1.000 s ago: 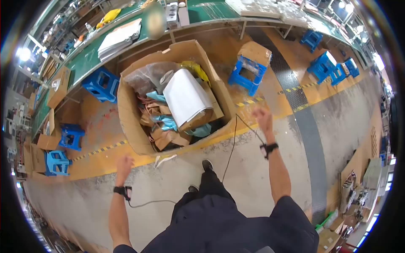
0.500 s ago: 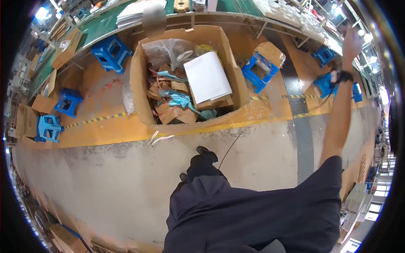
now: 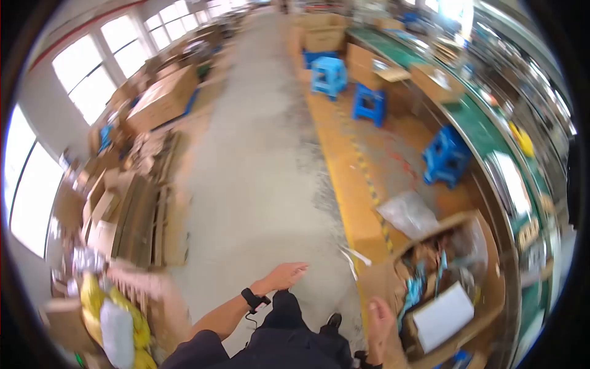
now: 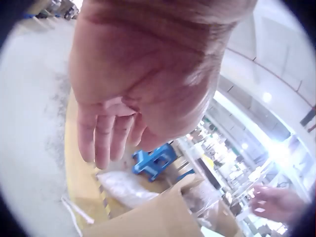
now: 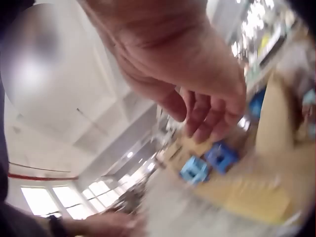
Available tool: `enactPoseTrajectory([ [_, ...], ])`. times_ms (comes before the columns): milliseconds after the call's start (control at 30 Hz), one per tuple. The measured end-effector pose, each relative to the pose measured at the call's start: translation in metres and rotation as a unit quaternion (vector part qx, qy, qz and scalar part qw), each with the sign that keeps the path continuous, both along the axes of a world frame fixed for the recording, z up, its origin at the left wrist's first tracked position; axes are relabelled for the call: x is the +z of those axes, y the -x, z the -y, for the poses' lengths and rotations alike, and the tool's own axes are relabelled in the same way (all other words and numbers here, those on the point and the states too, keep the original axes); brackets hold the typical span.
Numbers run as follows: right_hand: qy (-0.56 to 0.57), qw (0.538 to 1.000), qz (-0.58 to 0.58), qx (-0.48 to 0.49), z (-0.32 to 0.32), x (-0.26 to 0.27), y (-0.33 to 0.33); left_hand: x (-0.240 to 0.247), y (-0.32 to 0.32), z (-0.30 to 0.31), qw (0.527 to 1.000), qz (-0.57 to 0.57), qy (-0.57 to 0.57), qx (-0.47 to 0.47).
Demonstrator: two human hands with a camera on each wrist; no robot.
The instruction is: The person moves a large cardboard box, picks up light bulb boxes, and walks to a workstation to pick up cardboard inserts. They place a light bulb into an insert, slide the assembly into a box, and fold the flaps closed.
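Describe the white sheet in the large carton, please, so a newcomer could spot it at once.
Find the large open carton at the head view's lower right, near the right hand. Inside, toward the picture's bottom, lies the white sheet. Flat and plain, it differs from the crumpled brown paper and blue scraps there.

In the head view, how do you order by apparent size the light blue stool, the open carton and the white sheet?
Open carton
White sheet
Light blue stool, farther from the camera

Brown carton (image 3: 377,281), white sheet (image 3: 444,317), blue stools (image 3: 447,157), yellow-and-black striped tape (image 3: 371,192)
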State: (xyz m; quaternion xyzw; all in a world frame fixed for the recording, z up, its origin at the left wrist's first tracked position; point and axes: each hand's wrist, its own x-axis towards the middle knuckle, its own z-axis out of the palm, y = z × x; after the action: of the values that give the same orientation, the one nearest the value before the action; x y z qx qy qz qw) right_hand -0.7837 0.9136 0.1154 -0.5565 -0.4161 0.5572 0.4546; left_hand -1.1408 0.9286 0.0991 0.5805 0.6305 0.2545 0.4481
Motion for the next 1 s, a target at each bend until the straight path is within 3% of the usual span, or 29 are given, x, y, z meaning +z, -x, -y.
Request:
enactPoseTrajectory([
  [67, 0.035, 0.991, -0.029, 0.124, -0.022, 0.004, 0.061, 0.026, 0.030, 0.015, 0.998, -0.011, -0.015, 0.060],
  [133, 0.002, 0.927, 0.128, 0.353, -0.050, 0.009, 0.103, 0.011, 0.074, 0.029, 0.994, -0.015, -0.025, 0.105],
  [200, 0.048, 0.916, 0.098, 0.386, -0.090, -0.014, 0.122, -0.056, 0.116, 0.065, 0.972, -0.059, 0.051, 0.223],
  [233, 0.098, 0.913, 0.075, 0.390, -0.110, -0.035, 0.143, -0.098, 0.146, 0.094, 0.960, -0.114, 0.044, 0.253],
  [300, 0.094, 0.912, 0.081, 0.391, -0.156, -0.086, 0.171, -0.195, 0.188, 0.174, 0.925, -0.210, 0.085, 0.306],
  [333, 0.023, 0.872, 0.184, 0.454, -0.187, -0.115, 0.183, -0.208, 0.207, 0.201, 0.885, -0.211, 0.305, 0.283],
  [367, -0.047, 0.815, 0.281, 0.505, -0.212, -0.147, 0.191, -0.213, 0.224, 0.225, 0.868, -0.206, 0.391, 0.224],
  [433, -0.053, 0.803, 0.344, 0.484, -0.253, -0.231, 0.194, -0.217, 0.234, 0.262, 0.862, -0.197, 0.383, 0.266],
  [500, 0.010, 0.765, 0.392, 0.511, -0.278, -0.253, 0.199, -0.205, 0.266, 0.263, 0.791, 0.005, 0.516, 0.328],
  [533, 0.033, 0.743, 0.405, 0.531, -0.287, -0.259, 0.209, -0.195, 0.284, 0.255, 0.787, -0.016, 0.513, 0.342],
  [600, 0.067, 0.699, 0.420, 0.574, -0.296, -0.253, 0.239, -0.203, 0.338, 0.236, 0.859, -0.093, 0.421, 0.276],
  [667, 0.082, 0.667, 0.427, 0.605, -0.312, -0.247, 0.276, -0.218, 0.409, 0.186, 0.889, -0.129, 0.312, 0.311],
  [800, 0.082, 0.622, 0.433, 0.647, -0.343, -0.248, 0.332, -0.171, 0.550, 0.023, 0.869, -0.175, 0.170, 0.431],
  [933, 0.028, 0.591, 0.430, 0.682, -0.398, -0.284, 0.401, -0.115, 0.683, -0.140, 0.894, -0.166, 0.048, 0.414],
  [1000, 0.069, 0.662, 0.392, 0.635, -0.446, -0.299, 0.476, -0.118, 0.743, -0.197, 0.900, -0.173, 0.020, 0.401],
])
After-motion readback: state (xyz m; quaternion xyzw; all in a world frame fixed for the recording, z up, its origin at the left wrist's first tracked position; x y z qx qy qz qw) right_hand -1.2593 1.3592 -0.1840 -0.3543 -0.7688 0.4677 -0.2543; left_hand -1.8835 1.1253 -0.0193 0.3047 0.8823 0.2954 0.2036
